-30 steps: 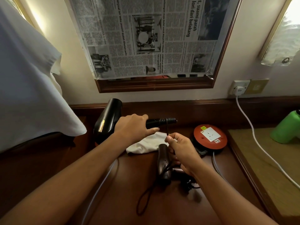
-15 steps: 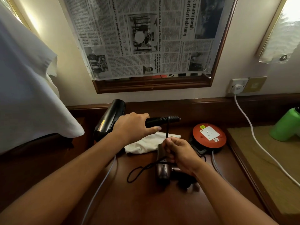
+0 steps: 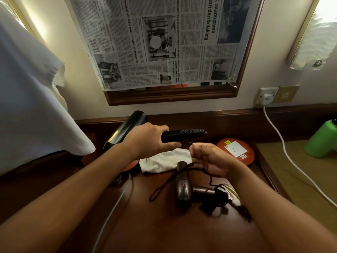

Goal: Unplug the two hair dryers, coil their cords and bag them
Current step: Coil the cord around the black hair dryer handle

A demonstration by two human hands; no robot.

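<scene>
Glossy black plastic dryer (image 3: 125,128), polished wood desk (image 3: 164,227) (cloth bag (image 3: 164,161) matt).

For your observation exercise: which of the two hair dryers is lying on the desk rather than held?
The small bronze-brown hair dryer, lying near the right hand; the left hand grips the larger black hair dryer.

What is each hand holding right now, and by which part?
The left hand grips the black hair dryer by its handle. The right hand pinches that dryer's thin black cord just below the strain relief. The brown hair dryer lies unheld.
</scene>
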